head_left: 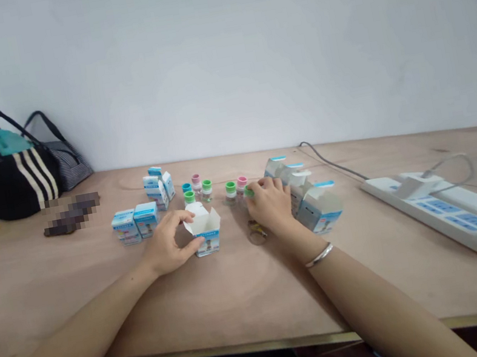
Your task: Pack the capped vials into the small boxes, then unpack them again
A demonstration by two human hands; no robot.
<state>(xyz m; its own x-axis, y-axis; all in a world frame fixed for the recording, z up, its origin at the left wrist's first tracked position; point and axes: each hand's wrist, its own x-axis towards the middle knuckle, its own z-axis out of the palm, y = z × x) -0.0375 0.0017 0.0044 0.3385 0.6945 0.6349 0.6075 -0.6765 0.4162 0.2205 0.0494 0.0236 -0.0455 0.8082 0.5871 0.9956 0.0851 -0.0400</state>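
Head view is catching the left hand (169, 243) holding an open carton (208, 243) in a narrow grip, thumb on the printed front and fingers round toward the back. The carton is standing on the table (189, 316), just left of centre, mouth facing up and flaps splaying. Tip for this bit: I'd be squeezing lightly, so the walls aren't bowing in and the mouth is staying square. Over to the right, the right hand (270, 203) is curling in, fingertips at the cap of a green-capped bottle (249, 191); the fingers are blocking the view, so I'm not able to tell how firmly they're closing. Best bet there is pinching both sides of the cap evenly so the bottle isn't tipping into its neighbours. Materials, again from the left: a soft black bag (12, 181) is showing off white stripes, then two boxy closed cartons (125, 228) are sitting side by side, looking like thin smooth card. Little bottles (207, 193) are standing mid-table, see-through and squat, wearing round blue, pink and green caps. A shiny bracelet (319, 254) is circling the right wrist, a row of cartons (321, 213) is lining up beside that hand with flaps poking out, and a long white power strip (451, 218) is lying at far right, looking like hard plastic.
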